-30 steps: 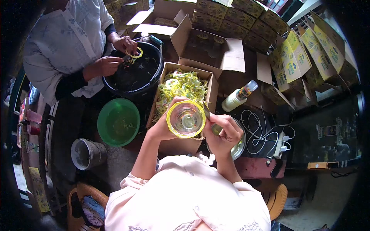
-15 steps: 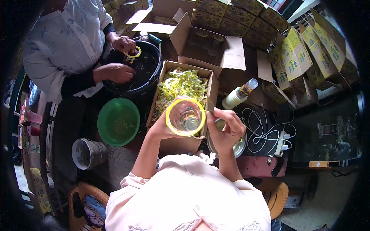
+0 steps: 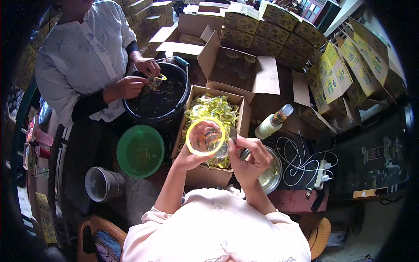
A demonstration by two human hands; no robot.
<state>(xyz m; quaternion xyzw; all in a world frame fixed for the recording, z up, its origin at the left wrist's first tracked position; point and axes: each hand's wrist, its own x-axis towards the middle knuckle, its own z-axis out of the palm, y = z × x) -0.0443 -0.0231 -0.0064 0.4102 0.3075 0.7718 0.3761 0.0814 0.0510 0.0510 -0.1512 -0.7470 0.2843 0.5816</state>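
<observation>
My left hand (image 3: 190, 158) is closed around a clear cup (image 3: 210, 139) with a yellow rim, its mouth tilted up toward me. Through its wall some coloured print shows. Beside the cup, my right hand (image 3: 251, 159) pinches a thin dark flat piece, like a small blade (image 3: 233, 132), close to the rim. Below both hands stands a cardboard box (image 3: 244, 114) heaped with crumpled yellow-green plastic scraps (image 3: 214, 107). A round clear bowl (image 3: 274, 174) lies partly hidden under my right hand.
A green basin (image 3: 140, 150) and a grey bucket (image 3: 102, 184) stand left. Beyond, a co-worker's hands (image 3: 131, 85) hold a yellow ring over a black bucket (image 3: 187, 89). Right are a white bottle (image 3: 268, 126), a power strip (image 3: 321, 174) with tangled white cables, and open cartons (image 3: 331, 74).
The cup has tilted and moved slightly left, and my right hand has come in closer to its rim. The co-worker's hands have come together around the yellow ring. The view has shifted a little.
</observation>
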